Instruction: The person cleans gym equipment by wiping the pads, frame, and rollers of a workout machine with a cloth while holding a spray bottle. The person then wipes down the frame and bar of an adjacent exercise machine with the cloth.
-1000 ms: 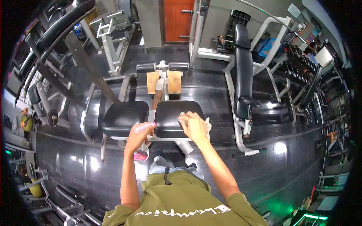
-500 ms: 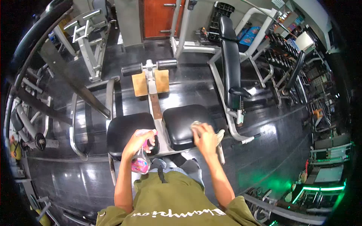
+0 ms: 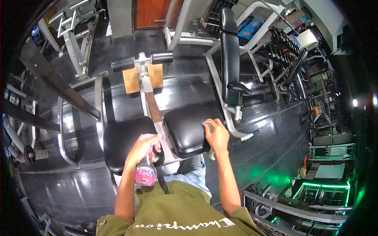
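Observation:
My left hand [image 3: 141, 151] is closed around the neck of a clear spray bottle [image 3: 145, 176] with a pink label, holding it over the near part of the left black seat pad [image 3: 126, 131]. At the outer right edge of the right black seat pad [image 3: 183, 128], my right hand [image 3: 218, 137] has its fingers bent round a pale cloth [image 3: 207, 122]. The cloth is bunched up and mostly covered by the fingers, and it appears to touch the pad's side.
Beyond the pads are a foam roller bar [image 3: 162, 58] and wooden footplates [image 3: 131, 80]. A black padded bench [image 3: 230, 63] stands to the right, a metal frame [image 3: 100, 102] to the left. Dumbbells [image 3: 281, 51] sit on a rack farther back.
My right hand has slid with the cloth from the top of the right pad to its outer edge. My left hand still holds the spray bottle. The view has shifted a little.

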